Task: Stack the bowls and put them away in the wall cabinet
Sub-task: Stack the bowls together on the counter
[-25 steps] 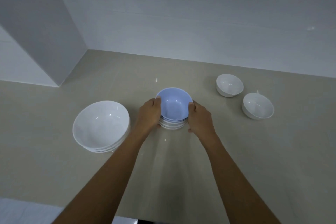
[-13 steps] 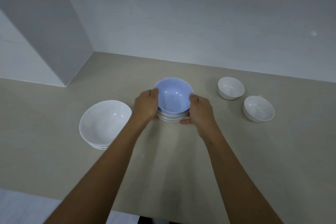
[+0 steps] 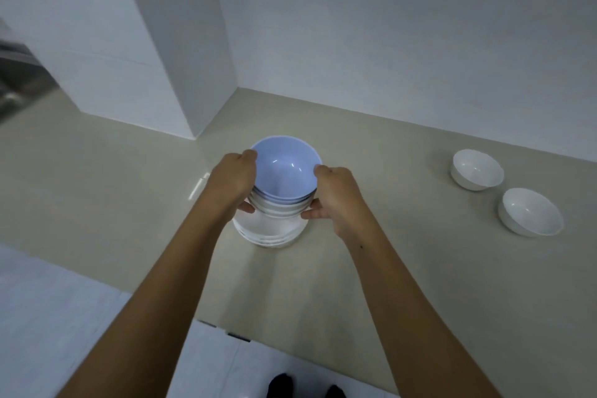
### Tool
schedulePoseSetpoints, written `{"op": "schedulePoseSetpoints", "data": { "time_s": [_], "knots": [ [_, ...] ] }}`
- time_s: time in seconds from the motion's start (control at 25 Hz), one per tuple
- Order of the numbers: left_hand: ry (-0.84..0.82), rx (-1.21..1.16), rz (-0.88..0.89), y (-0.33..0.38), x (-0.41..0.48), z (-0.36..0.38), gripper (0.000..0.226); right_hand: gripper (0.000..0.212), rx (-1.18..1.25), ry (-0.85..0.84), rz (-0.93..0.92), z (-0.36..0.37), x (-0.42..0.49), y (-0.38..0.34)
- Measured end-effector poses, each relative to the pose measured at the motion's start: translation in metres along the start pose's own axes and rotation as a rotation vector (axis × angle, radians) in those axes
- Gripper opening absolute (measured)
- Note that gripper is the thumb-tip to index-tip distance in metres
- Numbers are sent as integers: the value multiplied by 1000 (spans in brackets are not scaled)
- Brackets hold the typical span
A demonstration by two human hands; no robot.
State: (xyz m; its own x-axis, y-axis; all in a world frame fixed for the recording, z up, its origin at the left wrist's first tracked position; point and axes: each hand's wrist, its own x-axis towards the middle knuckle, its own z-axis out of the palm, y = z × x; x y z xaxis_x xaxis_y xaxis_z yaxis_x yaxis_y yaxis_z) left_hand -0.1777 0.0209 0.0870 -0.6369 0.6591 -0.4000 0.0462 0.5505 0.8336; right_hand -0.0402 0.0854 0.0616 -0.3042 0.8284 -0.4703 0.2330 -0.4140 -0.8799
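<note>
A small stack of bowls with a blue bowl (image 3: 284, 168) on top is held between both hands. My left hand (image 3: 231, 179) grips its left side, my right hand (image 3: 336, 197) its right side. The held stack sits over the stack of large white bowls (image 3: 268, 231), whose lower rims show beneath; I cannot tell whether it rests in them or hovers just above. Two small white bowls stand apart on the right of the beige counter (image 3: 97, 191): one farther back (image 3: 477, 169), one nearer (image 3: 530, 216).
A white wall column (image 3: 155, 42) juts onto the counter at the left back. A white wall runs behind the counter. A metal edge (image 3: 19, 81) shows at the far left. The counter's front edge and white floor lie below, with dark shoes (image 3: 303, 386).
Both hands lifted the blue-topped stack off the counter and carried it left, over the stack of large white bowls. The view shifted as well.
</note>
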Motion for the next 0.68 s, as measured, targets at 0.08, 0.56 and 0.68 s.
{"op": "schedulePoseSetpoints", "data": {
  "time_s": [0.08,0.56,0.68],
  "knots": [
    [-33,14,-8,-9,6,-3,45,12,-25,13,12,7,1,5],
    [-21,221,84,-30,22,-9,32,11,-147,93,79,27,2,13],
    [-29,303,125,-31,24,-8,40,11,-158,103,83,30,0,14]
  ]
}}
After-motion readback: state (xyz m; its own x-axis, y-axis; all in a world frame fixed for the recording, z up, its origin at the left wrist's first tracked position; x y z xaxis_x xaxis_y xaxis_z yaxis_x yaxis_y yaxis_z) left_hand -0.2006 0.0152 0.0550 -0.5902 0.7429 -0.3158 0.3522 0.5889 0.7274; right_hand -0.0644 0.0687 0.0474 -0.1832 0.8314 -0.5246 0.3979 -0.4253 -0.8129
